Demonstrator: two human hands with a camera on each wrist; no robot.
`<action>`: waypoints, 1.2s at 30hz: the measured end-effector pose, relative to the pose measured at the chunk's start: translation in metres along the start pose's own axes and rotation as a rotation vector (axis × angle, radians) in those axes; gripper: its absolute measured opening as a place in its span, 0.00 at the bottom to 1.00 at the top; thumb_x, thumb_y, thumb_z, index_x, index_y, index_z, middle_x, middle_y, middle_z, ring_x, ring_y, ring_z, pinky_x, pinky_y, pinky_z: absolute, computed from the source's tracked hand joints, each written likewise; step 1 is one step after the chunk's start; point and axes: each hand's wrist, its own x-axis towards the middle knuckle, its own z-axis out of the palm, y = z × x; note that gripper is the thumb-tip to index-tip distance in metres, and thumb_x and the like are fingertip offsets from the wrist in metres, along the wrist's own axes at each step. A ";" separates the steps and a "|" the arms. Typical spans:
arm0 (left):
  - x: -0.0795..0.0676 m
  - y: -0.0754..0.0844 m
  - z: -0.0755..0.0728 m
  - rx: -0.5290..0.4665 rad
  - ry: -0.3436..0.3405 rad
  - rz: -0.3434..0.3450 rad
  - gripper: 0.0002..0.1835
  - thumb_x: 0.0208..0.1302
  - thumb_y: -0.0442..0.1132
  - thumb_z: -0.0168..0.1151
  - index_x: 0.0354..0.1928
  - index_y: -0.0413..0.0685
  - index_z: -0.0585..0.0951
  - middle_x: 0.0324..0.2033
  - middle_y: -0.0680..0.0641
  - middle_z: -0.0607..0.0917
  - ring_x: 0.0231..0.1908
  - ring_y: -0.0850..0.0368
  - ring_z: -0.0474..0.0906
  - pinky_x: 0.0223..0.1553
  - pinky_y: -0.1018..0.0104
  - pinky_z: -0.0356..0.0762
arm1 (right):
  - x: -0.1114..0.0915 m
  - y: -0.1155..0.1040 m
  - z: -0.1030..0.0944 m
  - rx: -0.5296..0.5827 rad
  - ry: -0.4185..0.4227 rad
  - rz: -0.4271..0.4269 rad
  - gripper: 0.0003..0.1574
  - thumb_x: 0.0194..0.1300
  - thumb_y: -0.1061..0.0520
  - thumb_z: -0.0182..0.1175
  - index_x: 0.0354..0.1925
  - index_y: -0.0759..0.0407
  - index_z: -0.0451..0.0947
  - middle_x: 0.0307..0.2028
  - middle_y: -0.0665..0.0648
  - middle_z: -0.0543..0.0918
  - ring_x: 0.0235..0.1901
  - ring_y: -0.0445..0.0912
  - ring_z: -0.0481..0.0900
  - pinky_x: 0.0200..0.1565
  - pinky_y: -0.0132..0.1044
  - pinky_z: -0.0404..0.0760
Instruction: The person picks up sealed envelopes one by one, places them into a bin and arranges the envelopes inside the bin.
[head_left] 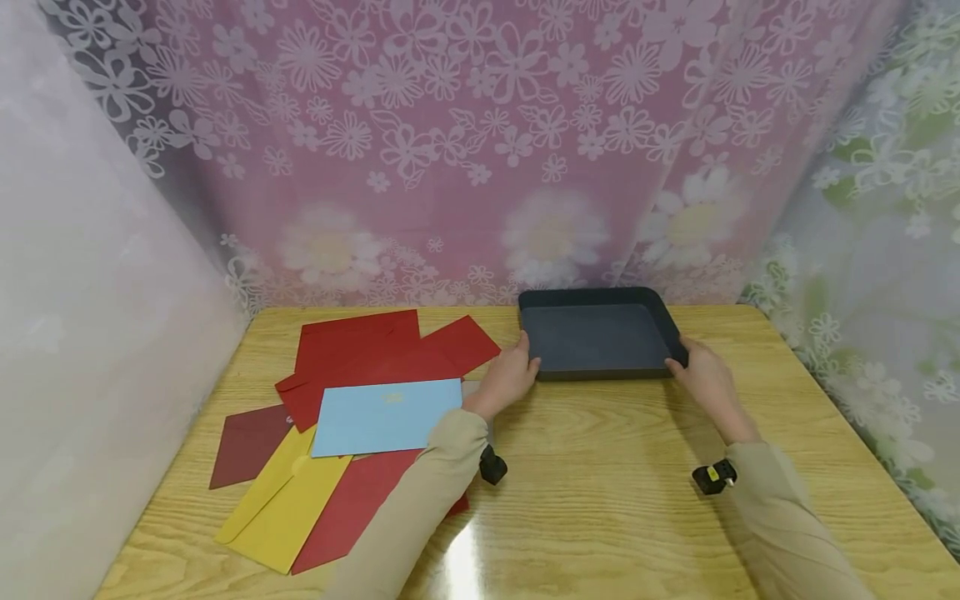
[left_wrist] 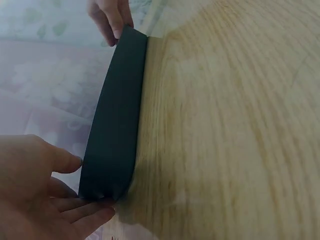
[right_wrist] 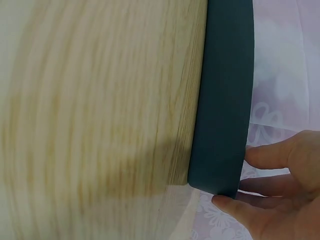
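Note:
A dark rectangular tray (head_left: 596, 337) with low raised sides is at the back of the wooden table, right of the middle. My left hand (head_left: 510, 377) holds its near left corner, thumb at the rim and the other fingers along the side. At the near right corner, my right hand (head_left: 703, 373) holds the tray the same way. In the left wrist view the tray's outer wall (left_wrist: 112, 115) stands between both hands. The right wrist view shows my right thumb and fingers around the tray's corner (right_wrist: 220, 150).
Left of the tray lies a spread of overlapping envelopes: a light blue one (head_left: 390, 417) on top, a yellow one (head_left: 288, 500), a maroon one (head_left: 251, 444) and several red ones (head_left: 360, 333). Flowered curtains (head_left: 480, 150) hang behind the table (head_left: 600, 500) and at its sides.

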 end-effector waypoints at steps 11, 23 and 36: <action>-0.002 0.000 0.000 -0.007 0.002 0.013 0.34 0.78 0.40 0.55 0.76 0.29 0.57 0.15 0.45 0.76 0.09 0.62 0.55 0.15 0.73 0.53 | -0.004 0.002 0.000 0.011 -0.018 0.003 0.39 0.75 0.58 0.57 0.70 0.83 0.56 0.65 0.85 0.62 0.58 0.77 0.69 0.51 0.66 0.74; -0.020 0.000 -0.001 -0.006 -0.029 0.010 0.34 0.77 0.40 0.56 0.76 0.30 0.57 0.12 0.50 0.72 0.11 0.63 0.55 0.19 0.71 0.56 | -0.024 0.004 0.003 0.029 0.002 -0.060 0.39 0.75 0.57 0.58 0.68 0.86 0.58 0.63 0.86 0.64 0.58 0.78 0.69 0.54 0.68 0.73; -0.049 -0.003 -0.007 -0.007 -0.023 0.051 0.34 0.77 0.41 0.56 0.75 0.29 0.58 0.21 0.43 0.80 0.14 0.59 0.65 0.21 0.70 0.60 | -0.049 0.000 0.006 0.051 0.002 -0.061 0.43 0.75 0.52 0.59 0.69 0.85 0.57 0.32 0.75 0.80 0.21 0.52 0.75 0.23 0.41 0.66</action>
